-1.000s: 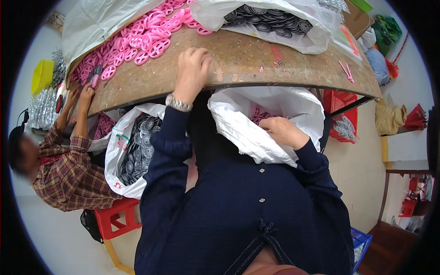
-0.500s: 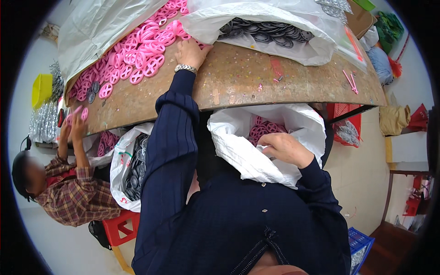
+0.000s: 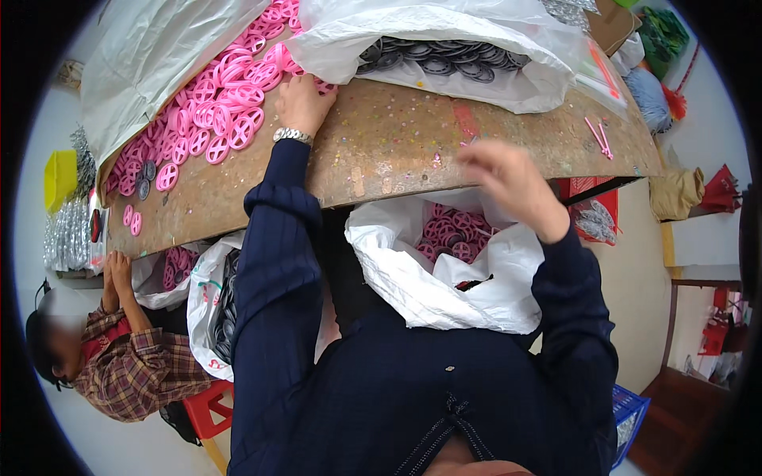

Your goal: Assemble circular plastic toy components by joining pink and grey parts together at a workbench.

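Note:
My left hand point(image 3: 305, 107), a metal watch on its wrist, reaches to the edge of a heap of pink wheel-shaped plastic pieces point(image 3: 230, 103) on the table. Its thumb and fingers are apart, touching pink pieces beside the upper white bag; the fingertips are partly hidden. My right hand point(image 3: 508, 178) is raised above the table's front edge, its fingers smeared by motion. Below it, at my lap, an open white sack point(image 3: 397, 270) contains pink wheels and a few dark ones point(image 3: 452, 234). Whether the right hand holds anything does not show.
On the table point(image 3: 381, 159), a white bag point(image 3: 540, 91) spills grey discs point(image 3: 444, 55). Pink sticks point(image 3: 599, 139) lie at the right. Leftward, a person in a checked shirt point(image 3: 135, 373) sits near another sack with dark discs point(image 3: 208, 317). A red crate point(image 3: 599, 214) stands beyond my right arm.
My right hand has risen out of the lap sack to above the table edge. My left hand stays at the pink heap. The other person's hands have lowered, leaving two pink pieces at the table edge.

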The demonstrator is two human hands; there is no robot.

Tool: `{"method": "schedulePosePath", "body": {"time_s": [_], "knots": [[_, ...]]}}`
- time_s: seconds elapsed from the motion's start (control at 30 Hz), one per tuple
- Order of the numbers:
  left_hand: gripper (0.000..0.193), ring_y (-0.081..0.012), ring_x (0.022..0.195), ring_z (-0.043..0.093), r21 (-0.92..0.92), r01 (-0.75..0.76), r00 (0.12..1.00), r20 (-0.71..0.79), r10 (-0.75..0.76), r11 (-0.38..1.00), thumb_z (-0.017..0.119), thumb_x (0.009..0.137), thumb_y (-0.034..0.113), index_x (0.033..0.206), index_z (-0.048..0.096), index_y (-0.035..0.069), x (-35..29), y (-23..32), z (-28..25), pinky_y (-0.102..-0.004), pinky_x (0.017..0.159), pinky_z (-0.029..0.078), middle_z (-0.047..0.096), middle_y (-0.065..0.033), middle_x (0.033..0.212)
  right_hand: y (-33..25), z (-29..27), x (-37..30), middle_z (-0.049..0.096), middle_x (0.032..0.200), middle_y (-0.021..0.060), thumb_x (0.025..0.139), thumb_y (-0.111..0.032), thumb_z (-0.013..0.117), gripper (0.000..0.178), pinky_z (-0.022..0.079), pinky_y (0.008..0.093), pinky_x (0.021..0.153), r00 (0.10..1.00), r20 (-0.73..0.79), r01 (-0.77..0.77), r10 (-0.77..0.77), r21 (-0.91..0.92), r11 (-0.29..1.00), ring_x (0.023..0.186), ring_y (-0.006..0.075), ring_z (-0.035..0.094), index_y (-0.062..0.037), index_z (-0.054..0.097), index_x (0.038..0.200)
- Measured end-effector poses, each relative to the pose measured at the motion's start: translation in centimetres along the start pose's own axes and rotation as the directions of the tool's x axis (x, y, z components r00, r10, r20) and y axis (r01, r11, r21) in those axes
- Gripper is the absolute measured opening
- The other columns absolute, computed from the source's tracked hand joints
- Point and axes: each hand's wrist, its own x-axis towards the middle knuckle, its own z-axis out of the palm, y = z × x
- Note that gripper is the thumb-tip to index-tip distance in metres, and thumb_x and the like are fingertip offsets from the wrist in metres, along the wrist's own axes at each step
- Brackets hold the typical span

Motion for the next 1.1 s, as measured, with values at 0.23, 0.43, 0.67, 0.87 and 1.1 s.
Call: {"method": "schedulePosePath", "body": {"time_s": [0.23, 0.43, 0.67, 0.87, 1.1], "knots": [[0.050, -0.0384, 0.100, 0.057, -0.162, -0.276, 0.948, -0.211, 0.240, 0.948, 0.073, 0.079, 0.030, 0.117, 0.060, 0.002, -4.9, -1.5, -1.9, -0.0477, 0.085, 0.048, 0.061, -0.0191, 0.108, 7.1, -1.6, 7.3, 0.066, 0.102, 0.0155, 0.087, -0.009, 0.063, 0.020, 0.052, 0.0425, 0.075, 0.916, -0.397, -0.153, -0.053, -0.469, 0.870, 0.091, 0.0376, 0.064, -0.0063, 0.063, 0.107], [0.055, -0.0348, 0.104, 0.057, -0.591, -0.217, 0.976, -0.140, 0.167, 0.777, 0.075, 0.078, 0.023, 0.123, 0.055, -0.002, -10.8, 2.3, -5.8, -0.0415, 0.089, 0.048, 0.058, -0.0189, 0.112, 12.9, -1.1, 12.0, 0.065, 0.104, 0.0102, 0.086, -0.011, 0.059, 0.022, 0.053, 0.0454, 0.075, 0.920, -0.383, -0.215, -0.081, -0.667, 0.713, 0.097, 0.0335, 0.064, -0.0122, 0.062, 0.107], [0.063, -0.0223, 0.114, 0.058, -0.921, 0.015, 0.997, 0.043, 0.064, 0.389, 0.077, 0.081, 0.011, 0.135, 0.045, 0.000, -14.4, 5.2, -6.9, -0.0349, 0.093, 0.052, 0.053, -0.0141, 0.125, 15.1, -0.8, 13.8, 0.067, 0.091, 0.0097, 0.086, -0.017, 0.062, 0.011, 0.054, 0.0442, 0.073, 0.940, -0.323, -0.201, -0.108, -0.783, 0.589, 0.089, 0.0324, 0.066, -0.0138, 0.065, 0.096], [0.056, -0.0217, 0.112, 0.059, -0.960, 0.253, 0.962, 0.238, 0.133, -0.116, 0.071, 0.089, 0.010, 0.137, 0.043, 0.001, -14.8, 5.8, -6.2, -0.0370, 0.094, 0.053, 0.055, -0.0134, 0.123, 12.7, -1.8, 12.7, 0.069, 0.090, 0.0109, 0.090, -0.020, 0.062, 0.012, 0.053, 0.0419, 0.070, 0.917, -0.382, -0.198, -0.118, -0.690, 0.696, 0.081, 0.0321, 0.067, -0.0129, 0.068, 0.098], [0.052, -0.0255, 0.109, 0.061, -0.432, 0.557, 0.809, 0.476, 0.345, -0.710, 0.060, 0.097, 0.031, 0.137, 0.043, 0.003, -14.7, 5.5, -6.0, -0.0391, 0.092, 0.055, 0.054, -0.0151, 0.124, 7.6, -0.5, 8.2, 0.067, 0.090, 0.0010, 0.094, -0.016, 0.064, 0.018, 0.048, 0.0246, 0.071, 0.884, -0.332, -0.213, 0.328, 0.337, 0.917, 0.081, 0.0104, 0.063, -0.0016, 0.065, 0.105]]}}
